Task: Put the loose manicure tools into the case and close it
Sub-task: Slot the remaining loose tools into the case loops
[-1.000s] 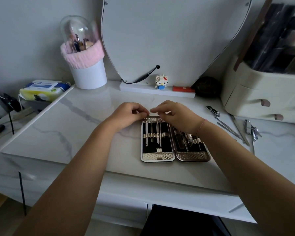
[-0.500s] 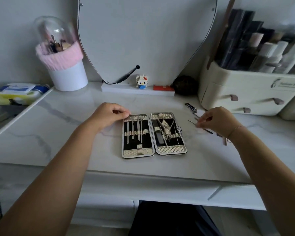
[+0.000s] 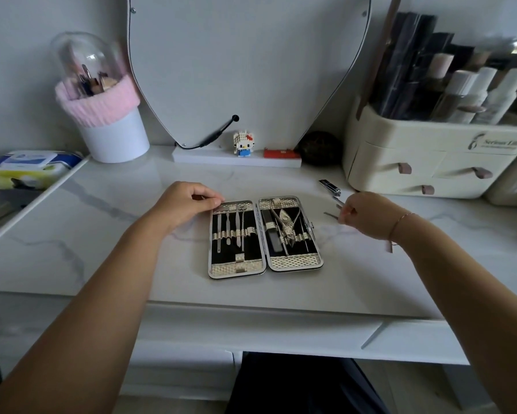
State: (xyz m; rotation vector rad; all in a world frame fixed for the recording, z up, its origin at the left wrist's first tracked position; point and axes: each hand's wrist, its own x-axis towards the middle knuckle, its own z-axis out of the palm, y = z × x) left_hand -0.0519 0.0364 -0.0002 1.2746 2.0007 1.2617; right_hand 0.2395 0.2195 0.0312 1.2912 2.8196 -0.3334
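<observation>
The manicure case lies open flat on the marble tabletop, both halves holding several metal tools under straps. My left hand rests curled on the case's far-left corner, fingertips on the rim. My right hand is to the right of the case, fingers pinched around a thin metal tool whose tip pokes out toward the case. A nail clipper and another thin tool lie loose just beyond that hand.
A cream drawer organiser with bottles stands at the back right. A heart-shaped mirror, a small toy figure, a pink-trimmed brush holder and a wipes pack line the back and left.
My right hand left the case's top edge, swung right to the loose tools and closed on a thin one. My left hand stayed at the case's corner. The view shifted right.
</observation>
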